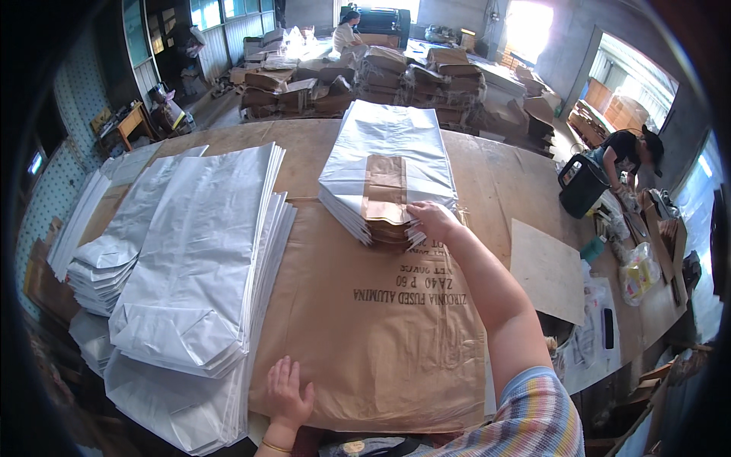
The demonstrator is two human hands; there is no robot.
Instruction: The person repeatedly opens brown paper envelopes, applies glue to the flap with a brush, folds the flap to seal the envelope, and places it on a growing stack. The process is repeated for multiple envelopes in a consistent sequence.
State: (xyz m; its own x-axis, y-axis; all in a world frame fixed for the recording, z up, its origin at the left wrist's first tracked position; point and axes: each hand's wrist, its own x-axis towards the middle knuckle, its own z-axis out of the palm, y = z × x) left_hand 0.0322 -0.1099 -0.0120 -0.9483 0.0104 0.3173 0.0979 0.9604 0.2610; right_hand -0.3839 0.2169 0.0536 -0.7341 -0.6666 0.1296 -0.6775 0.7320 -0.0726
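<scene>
A brown printed paper sack (358, 343) lies flat on the table before me. My left hand (288, 394) rests on its near left part, open, with the fingers extended. Beyond it, overlapping its far end, sits a stack of white sacks (388, 126) with a brown paper patch (385, 186) on the top one. Several brown layers show at the stack's near end. My right hand (434, 221) reaches to the near right corner beside that patch, its fingers closed on the edge of a white sack. The thumb is partly hidden.
Piles of folded white sacks (194, 221) stand on my left. To the right are a board (544, 266), a phone (608, 328), a dark container (585, 186) and a bending person (628, 156). Brown stacks (381, 72) and another person (346, 34) are beyond the table.
</scene>
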